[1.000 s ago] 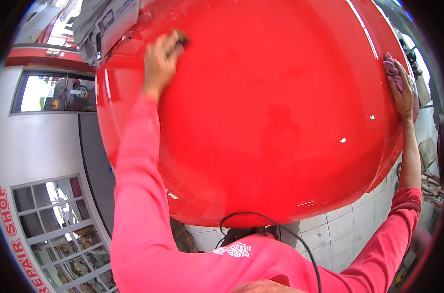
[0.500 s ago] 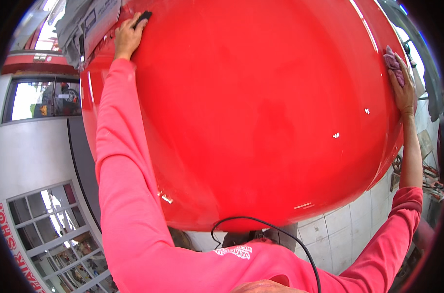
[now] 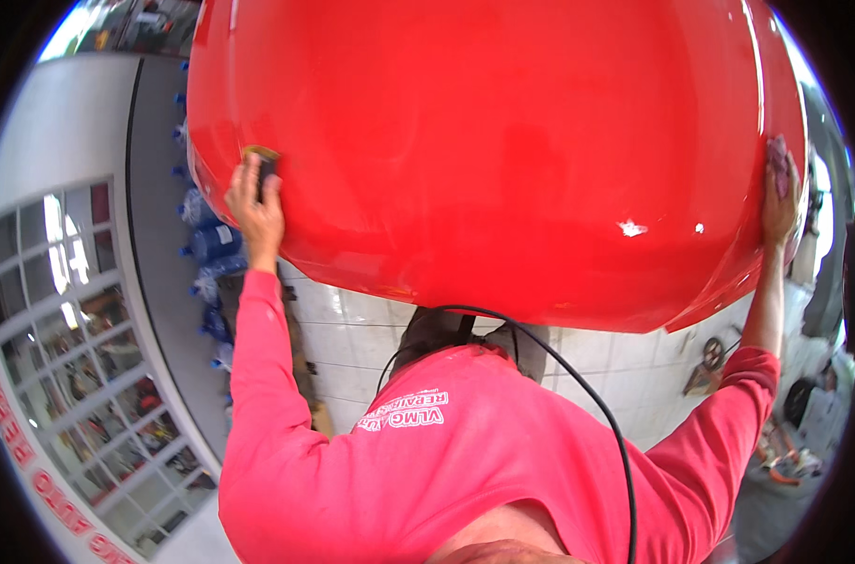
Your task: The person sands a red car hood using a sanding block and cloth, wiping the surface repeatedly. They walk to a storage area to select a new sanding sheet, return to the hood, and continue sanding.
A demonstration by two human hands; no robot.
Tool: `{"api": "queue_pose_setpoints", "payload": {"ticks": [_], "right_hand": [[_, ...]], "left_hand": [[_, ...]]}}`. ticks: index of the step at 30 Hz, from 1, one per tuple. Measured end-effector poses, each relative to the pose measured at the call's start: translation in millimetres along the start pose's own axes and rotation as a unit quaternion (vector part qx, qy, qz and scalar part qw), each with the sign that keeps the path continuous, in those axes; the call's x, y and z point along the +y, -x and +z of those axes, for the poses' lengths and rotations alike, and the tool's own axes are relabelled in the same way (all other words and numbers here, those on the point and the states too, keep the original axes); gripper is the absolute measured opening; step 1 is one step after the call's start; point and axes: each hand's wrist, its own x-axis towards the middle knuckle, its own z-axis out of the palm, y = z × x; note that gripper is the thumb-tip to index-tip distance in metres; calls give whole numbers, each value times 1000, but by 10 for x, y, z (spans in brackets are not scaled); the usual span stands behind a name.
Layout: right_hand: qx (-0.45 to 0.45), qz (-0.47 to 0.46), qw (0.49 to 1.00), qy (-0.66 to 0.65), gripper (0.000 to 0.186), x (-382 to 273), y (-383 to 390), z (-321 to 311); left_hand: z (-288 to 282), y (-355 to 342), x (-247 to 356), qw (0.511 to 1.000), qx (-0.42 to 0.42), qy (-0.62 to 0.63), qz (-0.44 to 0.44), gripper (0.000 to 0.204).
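A glossy red car hood [image 3: 465,169] fills the upper middle of the view. At its left front edge, my left hand [image 3: 256,211] is closed around a small black block with a yellow edge [image 3: 267,174] and rests it against the paint. Over on the right edge, my right hand [image 3: 781,211] presses a crumpled purple cloth [image 3: 778,164] to the hood with its fingers. Part of the cloth is hidden under those fingers. Both arms are spread wide, in pink sleeves.
A black cable [image 3: 578,385] loops across my chest. Several blue water jugs [image 3: 213,242] line the wall at left, by a window with white bars [image 3: 79,348]. Pale floor tiles [image 3: 596,404] show below the hood. A small wheel [image 3: 713,353] stands at lower right.
My left hand has come back from far up the hood to its left front edge, with the black block. My right hand stays on the cloth at the right edge. The view has shifted.
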Motion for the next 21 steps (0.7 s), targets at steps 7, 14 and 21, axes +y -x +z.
{"api": "queue_pose_setpoints", "payload": {"ticks": [7,14,21], "right_hand": [[26,90,987,-127,46,-272,-171,-88],[15,29,972,-231,43,-320,-115,-61],[-3,281,806,-520,30,-300,-41,98]], "left_hand": [[311,408,3282,998,31,-17,57,50],[626,1219,4975,961,5,220,169,30],[244,1269,1708,975,173,-67,-122,48]]}}
